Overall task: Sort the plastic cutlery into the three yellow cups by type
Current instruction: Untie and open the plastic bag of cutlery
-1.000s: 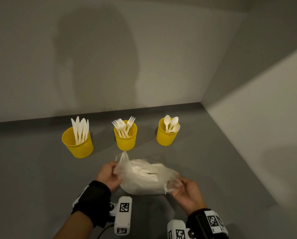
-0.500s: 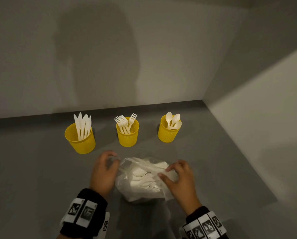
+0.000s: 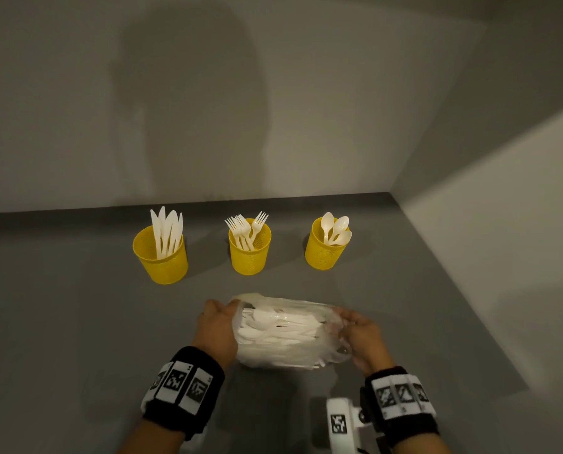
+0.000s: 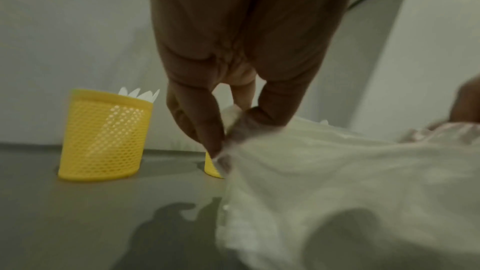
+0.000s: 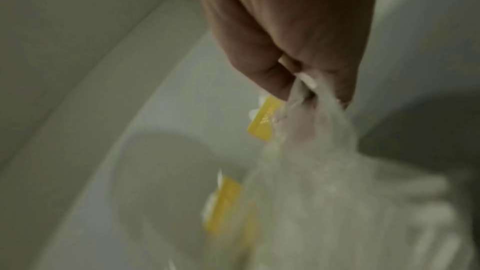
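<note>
Three yellow mesh cups stand in a row on the grey floor: the left cup (image 3: 161, 257) holds white knives, the middle cup (image 3: 250, 249) holds forks, the right cup (image 3: 326, 249) holds spoons. In front of them lies a clear plastic bag (image 3: 281, 332) full of white cutlery. My left hand (image 3: 218, 326) pinches the bag's left edge, thumb and fingers on the plastic (image 4: 231, 130). My right hand (image 3: 363, 337) pinches the bag's right edge (image 5: 303, 89). Both hands stretch the bag between them. The left cup (image 4: 103, 137) shows beside my left fingers.
A grey wall runs behind the cups and a pale wall (image 3: 502, 257) closes the right side. Bare grey floor (image 3: 60, 322) lies left of the bag and between the bag and the cups.
The hands have moved apart along the bag and now pinch its two ends, pulling it wide. The bag lies flatter and longer than before.
</note>
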`<state>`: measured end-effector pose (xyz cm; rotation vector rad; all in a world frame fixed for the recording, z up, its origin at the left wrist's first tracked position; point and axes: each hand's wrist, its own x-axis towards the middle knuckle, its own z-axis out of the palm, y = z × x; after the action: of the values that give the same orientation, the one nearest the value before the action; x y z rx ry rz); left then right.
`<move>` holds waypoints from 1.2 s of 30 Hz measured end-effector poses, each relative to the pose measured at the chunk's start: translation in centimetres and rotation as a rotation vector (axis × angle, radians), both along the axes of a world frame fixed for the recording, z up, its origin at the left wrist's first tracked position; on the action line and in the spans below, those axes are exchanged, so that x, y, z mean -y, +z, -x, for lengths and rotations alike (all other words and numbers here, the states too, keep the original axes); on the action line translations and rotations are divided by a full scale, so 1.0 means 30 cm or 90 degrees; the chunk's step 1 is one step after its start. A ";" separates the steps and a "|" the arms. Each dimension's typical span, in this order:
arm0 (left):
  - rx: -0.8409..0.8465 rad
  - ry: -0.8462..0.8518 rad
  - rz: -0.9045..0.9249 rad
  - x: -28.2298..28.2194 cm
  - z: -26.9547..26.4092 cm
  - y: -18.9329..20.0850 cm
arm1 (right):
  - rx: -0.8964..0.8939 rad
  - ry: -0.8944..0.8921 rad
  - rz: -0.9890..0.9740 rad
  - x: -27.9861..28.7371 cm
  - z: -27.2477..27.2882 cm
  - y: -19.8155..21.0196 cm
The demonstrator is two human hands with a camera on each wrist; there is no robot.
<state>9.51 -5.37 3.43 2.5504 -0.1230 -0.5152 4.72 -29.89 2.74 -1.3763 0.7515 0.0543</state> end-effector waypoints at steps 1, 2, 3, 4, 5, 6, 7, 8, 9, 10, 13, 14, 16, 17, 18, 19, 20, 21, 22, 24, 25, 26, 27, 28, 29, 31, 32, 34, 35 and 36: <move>0.015 0.009 0.052 -0.002 -0.008 -0.005 | 0.006 -0.034 -0.153 0.008 -0.003 0.006; 0.025 0.017 0.119 -0.004 -0.012 -0.001 | 0.010 -0.071 -0.289 0.016 0.000 0.015; 0.012 0.041 0.201 -0.006 -0.016 0.000 | 0.014 -0.118 -0.381 0.028 0.002 0.013; -0.014 0.082 0.292 -0.010 -0.017 0.001 | 0.020 -0.167 -0.435 0.038 0.004 0.009; -0.046 0.131 0.379 -0.014 -0.019 -0.003 | 0.016 -0.210 -0.452 0.046 0.003 -0.003; -0.092 0.178 0.461 -0.017 -0.021 -0.010 | 0.009 -0.249 -0.449 0.050 0.003 -0.022; -0.151 0.227 0.534 -0.017 -0.021 -0.022 | 0.000 -0.278 -0.439 0.053 0.002 -0.045; -0.214 0.264 0.585 -0.014 -0.019 -0.043 | -0.009 -0.293 -0.425 0.054 0.004 -0.074; -0.261 0.282 0.622 -0.007 -0.014 -0.050 | -0.021 -0.290 -0.402 0.053 0.008 -0.098; -0.279 0.282 0.627 0.000 -0.007 -0.052 | -0.027 -0.266 -0.377 0.050 0.014 -0.109; -0.241 0.266 0.552 0.012 0.012 -0.030 | -0.016 -0.121 -0.249 0.026 0.035 -0.106; -0.220 0.254 0.516 0.009 0.009 -0.035 | 0.003 -0.061 -0.149 0.019 0.040 -0.092; -0.187 0.206 0.437 -0.009 0.004 -0.041 | 0.056 0.077 0.120 0.018 0.040 -0.088; -0.167 0.175 0.401 -0.019 0.003 -0.038 | 0.087 0.146 0.235 0.015 0.037 -0.082; -0.149 0.141 0.364 -0.025 0.005 -0.028 | 0.103 0.191 0.329 0.013 0.035 -0.081; -0.125 0.109 0.332 -0.027 0.009 -0.015 | 0.112 0.214 0.399 0.015 0.031 -0.086; -0.096 0.086 0.299 -0.028 0.007 -0.004 | 0.111 0.223 0.444 0.019 0.025 -0.091; -0.068 0.067 0.275 -0.028 0.003 0.006 | 0.102 0.229 0.461 0.019 0.023 -0.088; -0.045 0.050 0.259 -0.026 -0.002 0.012 | 0.086 0.232 0.453 0.013 0.022 -0.071; -0.018 0.008 0.230 -0.026 -0.014 0.005 | 0.067 0.198 0.422 0.003 0.016 -0.039; -0.018 -0.010 0.208 -0.027 -0.018 0.004 | 0.059 0.182 0.396 0.004 0.011 -0.035; -0.025 -0.020 0.193 -0.028 -0.019 0.006 | 0.047 0.181 0.384 0.004 0.007 -0.031; -0.029 -0.023 0.187 -0.030 -0.019 0.004 | 0.036 0.185 0.389 0.000 0.004 -0.027; -0.030 -0.019 0.186 -0.032 -0.021 0.004 | 0.029 0.198 0.413 -0.005 0.001 -0.023; -0.024 -0.013 0.188 -0.033 -0.023 0.003 | 0.025 0.216 0.452 -0.013 0.003 -0.020; -0.016 -0.012 0.186 -0.041 -0.022 0.005 | 0.012 0.236 0.604 -0.037 0.025 -0.001; -0.013 -0.013 0.189 -0.045 -0.020 0.007 | 0.019 0.227 0.692 -0.054 0.038 0.017; 0.000 -0.006 0.200 -0.050 -0.013 0.012 | 0.113 0.212 0.797 -0.098 0.054 0.055; 0.013 -0.003 0.215 -0.052 -0.007 0.012 | 0.162 0.246 0.802 -0.121 0.052 0.067; 0.027 -0.004 0.228 -0.052 0.001 0.017 | 0.181 0.306 0.777 -0.141 0.040 0.067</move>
<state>9.48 -3.82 3.93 2.2121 -0.2185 -0.4007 3.52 -25.65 4.75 -2.6340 0.1302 -0.2621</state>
